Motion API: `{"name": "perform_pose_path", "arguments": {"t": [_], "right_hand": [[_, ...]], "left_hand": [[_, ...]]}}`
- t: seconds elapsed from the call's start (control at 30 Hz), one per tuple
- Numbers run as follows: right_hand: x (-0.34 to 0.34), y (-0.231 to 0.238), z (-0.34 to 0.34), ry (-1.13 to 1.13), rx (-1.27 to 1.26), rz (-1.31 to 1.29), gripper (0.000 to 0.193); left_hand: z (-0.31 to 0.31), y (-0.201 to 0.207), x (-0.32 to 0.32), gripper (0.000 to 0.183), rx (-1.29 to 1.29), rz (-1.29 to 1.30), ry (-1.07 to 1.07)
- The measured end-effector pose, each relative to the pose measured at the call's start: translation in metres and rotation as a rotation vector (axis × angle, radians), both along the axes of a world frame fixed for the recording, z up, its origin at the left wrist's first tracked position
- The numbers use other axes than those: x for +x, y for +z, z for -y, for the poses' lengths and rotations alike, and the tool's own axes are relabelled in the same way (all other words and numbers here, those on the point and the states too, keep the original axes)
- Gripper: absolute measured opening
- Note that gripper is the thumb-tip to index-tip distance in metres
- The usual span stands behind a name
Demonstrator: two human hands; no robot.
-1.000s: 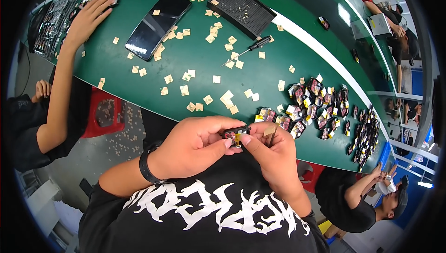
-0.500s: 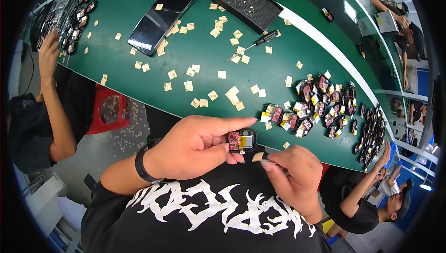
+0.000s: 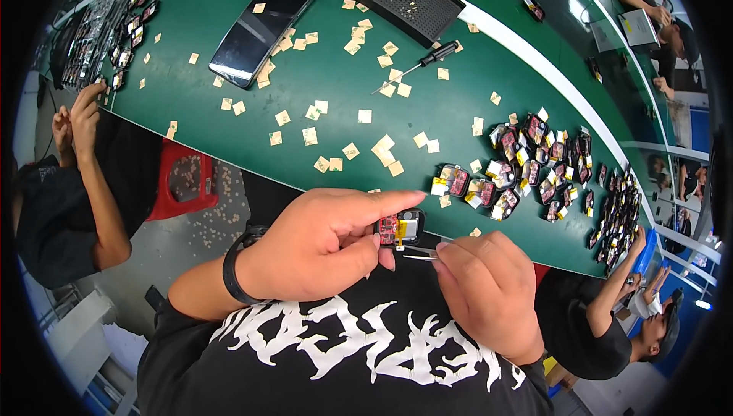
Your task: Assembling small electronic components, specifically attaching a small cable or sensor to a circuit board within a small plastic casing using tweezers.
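Observation:
My left hand (image 3: 317, 244) is closed on a small black watch-like case (image 3: 418, 234), open-faced, with a red circuit board, a silver battery and a strip of yellow tape inside. The thumb and fingers grip its left side, and the index finger stretches along the top. In my right hand (image 3: 492, 282), a pair of thin metal tweezers (image 3: 421, 255) is pinched between thumb and fingers. Their tips point left, close by the lower edge of the case; whether they touch it I cannot tell.
Beige paper squares (image 3: 365, 116) lie scattered over the green table (image 3: 252, 129). On it are a phone (image 3: 263, 30), a black perforated tray (image 3: 405, 0), a screwdriver (image 3: 420, 67) and piles of similar cases (image 3: 504, 175) at right. Co-workers sit left and right; a red stool (image 3: 179, 183) stands at left.
The beige square by my right hand's tweezers is no longer seen there. My right hand has turned, and the tweezer tips are now beside the case. My left hand has barely moved.

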State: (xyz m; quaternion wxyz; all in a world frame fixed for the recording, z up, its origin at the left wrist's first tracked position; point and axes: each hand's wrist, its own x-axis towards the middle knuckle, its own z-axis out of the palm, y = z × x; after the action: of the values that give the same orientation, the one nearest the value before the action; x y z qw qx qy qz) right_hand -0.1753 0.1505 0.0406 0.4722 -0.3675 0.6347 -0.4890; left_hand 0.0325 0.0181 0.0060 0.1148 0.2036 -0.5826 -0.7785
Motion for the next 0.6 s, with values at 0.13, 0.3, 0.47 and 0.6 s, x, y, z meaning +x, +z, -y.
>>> {"name": "perform_pose_path", "arguments": {"t": [0.13, 0.3, 0.47, 0.6], "right_hand": [[0.0028, 0.0015, 0.0010, 0.009, -0.004, -0.008, 0.021], [0.0041, 0.0001, 0.0023, 0.025, -0.013, -0.024, 0.021], [0.0041, -0.0049, 0.0010, 0.038, -0.019, -0.038, 0.021], [0.0054, -0.0056, -0.0010, 0.040, -0.018, -0.050, 0.021]], "left_hand": [[0.0030, 0.0055, -0.0014, 0.055, -0.057, 0.033, -0.030], [-0.0034, 0.0007, -0.0007, 0.057, 0.040, -0.019, -0.039], [-0.0034, 0.0021, 0.0014, 0.057, 0.280, 0.004, -0.059], [-0.0043, -0.0009, 0.0003, 0.060, 0.443, -0.025, -0.067]]}}
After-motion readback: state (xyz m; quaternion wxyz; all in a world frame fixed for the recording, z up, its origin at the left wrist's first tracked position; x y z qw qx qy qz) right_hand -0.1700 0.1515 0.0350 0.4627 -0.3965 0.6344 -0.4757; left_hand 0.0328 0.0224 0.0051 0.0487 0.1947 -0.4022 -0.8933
